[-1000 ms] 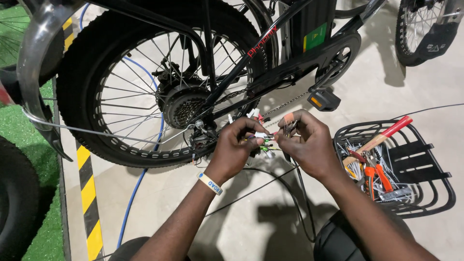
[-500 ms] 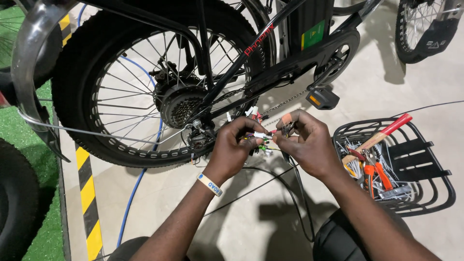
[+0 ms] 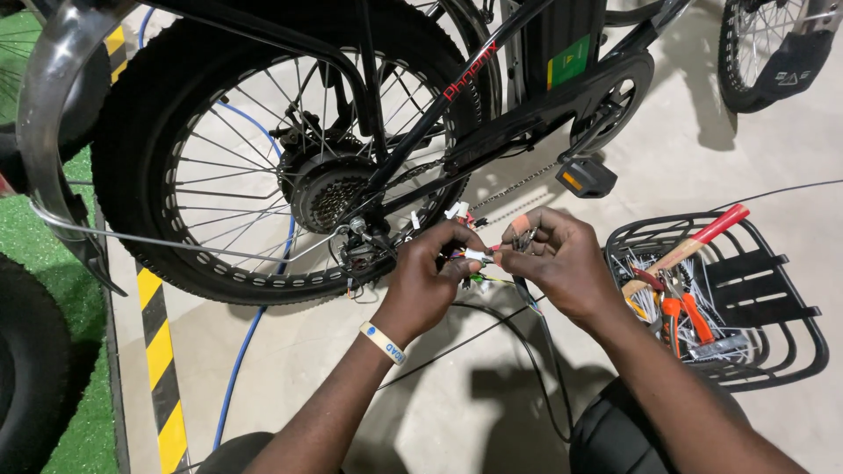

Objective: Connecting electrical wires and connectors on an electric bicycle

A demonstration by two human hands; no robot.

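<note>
Head view: we pinch small white wire connector (image 3: 475,255) between left hand (image 3: 428,279) and right hand (image 3: 553,260), both clenched on it, just right of rear wheel hub (image 3: 327,198). Pedal (image 3: 586,177) above right; black wire basket (image 3: 795,351) of tools farther right of hub.

A small bundle of thin coloured wires with white plug connectors (image 3: 475,255) hangs just beside the rear wheel hub (image 3: 325,197), to its right and slightly lower. The connector lies roughly level, pinched at both ends. A black cable (image 3: 536,338) trails down from the bundle, away from the hub.
</note>
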